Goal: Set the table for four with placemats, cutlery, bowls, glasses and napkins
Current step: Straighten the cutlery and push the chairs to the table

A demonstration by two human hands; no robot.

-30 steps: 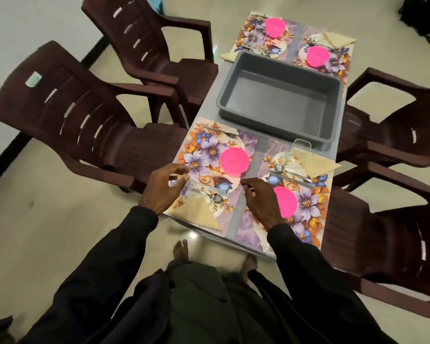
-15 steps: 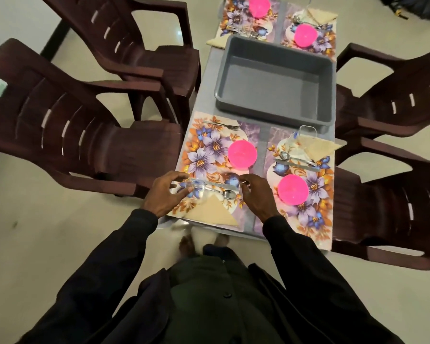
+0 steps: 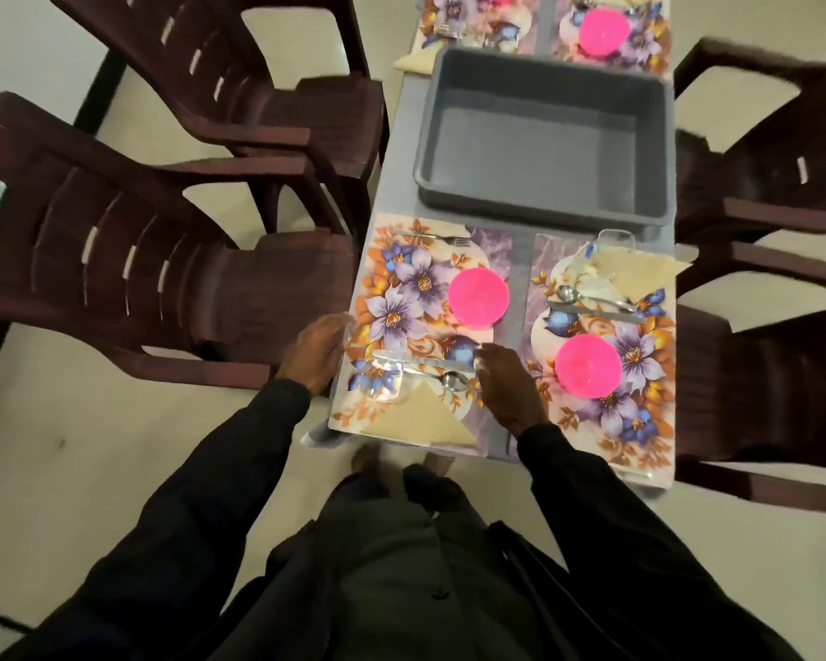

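While the left hand (image 3: 313, 355) and right hand (image 3: 509, 388) lie with fingers relaxed, the glass (image 3: 387, 379) sits between them.

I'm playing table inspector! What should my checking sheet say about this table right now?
Surface: grey table, placemats at both ends; the far ones are partly out of frame.
Job's things: near left placemat holds a pink bowl, fork, knife, spoon, glass and napkin. The near right placemat is likewise laid, but no fork shows there.
Clutter: empty grey bin mid-table.
Hands: left hand at the left mat's edge, holding nothing. Right hand lies on that mat, fingertips by the knife's tip.
Cables: nothing seen.
Surroundings: four brown plastic chairs, pale floor.
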